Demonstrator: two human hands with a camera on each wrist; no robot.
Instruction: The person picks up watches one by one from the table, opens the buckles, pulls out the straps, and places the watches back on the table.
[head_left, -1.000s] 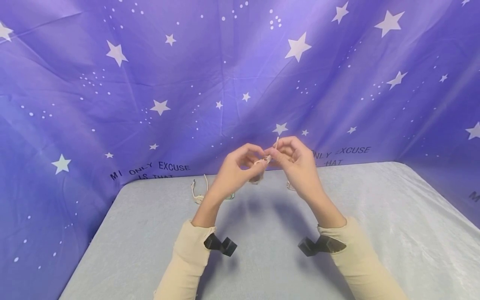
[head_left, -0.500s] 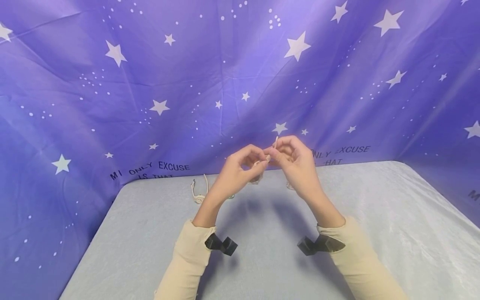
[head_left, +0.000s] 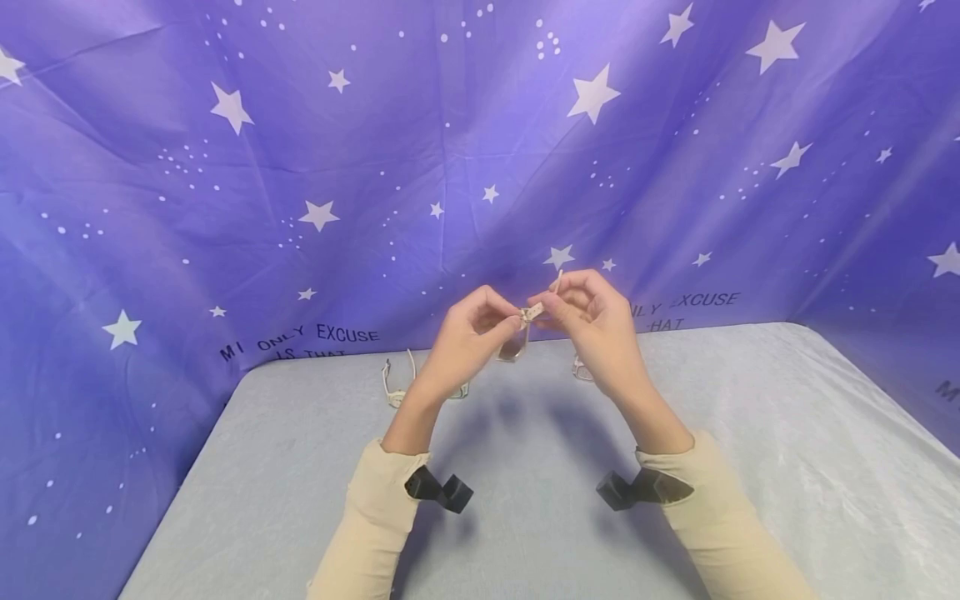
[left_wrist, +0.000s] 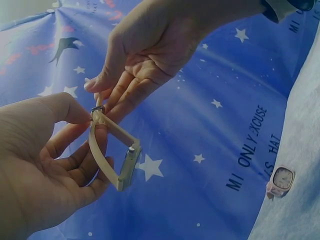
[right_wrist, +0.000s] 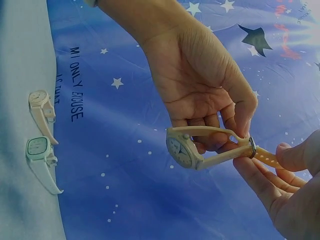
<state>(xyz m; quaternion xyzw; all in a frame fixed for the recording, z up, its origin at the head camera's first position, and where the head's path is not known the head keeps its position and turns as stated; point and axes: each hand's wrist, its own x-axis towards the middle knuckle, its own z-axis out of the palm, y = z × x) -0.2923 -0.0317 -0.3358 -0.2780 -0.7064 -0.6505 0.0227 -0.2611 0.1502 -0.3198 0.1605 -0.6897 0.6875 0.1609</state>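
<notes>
A cream-strapped wristwatch (right_wrist: 181, 150) with a pale round dial hangs in the air between my hands, its strap closed into a loop. My left hand (head_left: 471, 337) pinches the strap beside the metal buckle (right_wrist: 252, 147). The holed strap end (right_wrist: 268, 158) passes through that buckle, and my right hand (head_left: 600, 329) pinches it between thumb and fingers. In the head view the fingers partly cover the watch. From the left wrist view, the watch case (left_wrist: 130, 167) shows edge-on below the fingers.
On the grey cloth-covered table (head_left: 517, 517) lie a cream watch (right_wrist: 39, 98), a white watch with a green-rimmed square dial (right_wrist: 37, 147), and a pink square watch (left_wrist: 283, 178). A purple star-printed curtain (head_left: 450, 167) hangs right behind the table.
My left hand has shifted slightly left, away from the right fingers. More of the strap and the hanging watch now shows between the hands. The watches on the table stay put.
</notes>
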